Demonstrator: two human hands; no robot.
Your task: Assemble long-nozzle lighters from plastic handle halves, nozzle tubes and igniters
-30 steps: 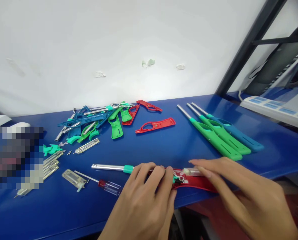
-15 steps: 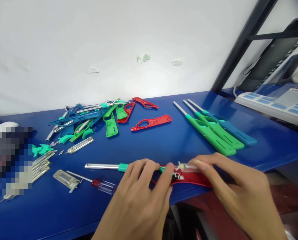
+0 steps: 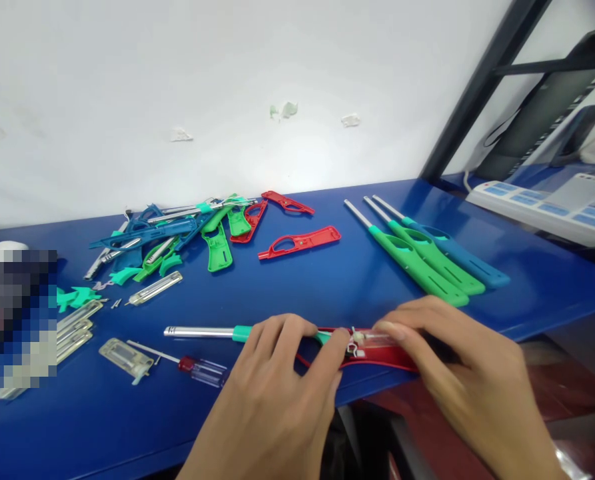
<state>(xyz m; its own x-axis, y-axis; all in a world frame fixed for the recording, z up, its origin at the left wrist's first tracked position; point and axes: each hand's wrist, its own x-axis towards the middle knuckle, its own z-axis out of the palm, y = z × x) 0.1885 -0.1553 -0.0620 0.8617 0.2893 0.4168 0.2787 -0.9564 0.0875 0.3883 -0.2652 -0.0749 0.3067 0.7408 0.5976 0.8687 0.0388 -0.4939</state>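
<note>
At the table's front edge lies an open red lighter half-shell (image 3: 387, 358), with a metal tube (image 3: 200, 332) and a teal collar (image 3: 241, 333) pointing left. My left hand (image 3: 272, 393) is closed around its trigger end, the thumb pressing by a small white part. With thumb and fingers, my right hand (image 3: 467, 360) pinches a clear fuel tank (image 3: 372, 339) at the shell's handle end. The tank lies along the shell, its valve end toward my left thumb. My fingers hide much of the shell's inside and its right end.
A screwdriver (image 3: 203, 371) and a loose clear tank (image 3: 126, 358) lie to the left. Further back are a pile of blue and green lighter parts (image 3: 147, 237) and a red half-shell (image 3: 302, 243). Several whole lighters (image 3: 417, 263) rest at right, near a white power strip (image 3: 537, 205).
The tank's valve end has moved slightly left and lower in the red shell, with my right hand following. My left hand keeps its grip. The whole view has shifted a little.
</note>
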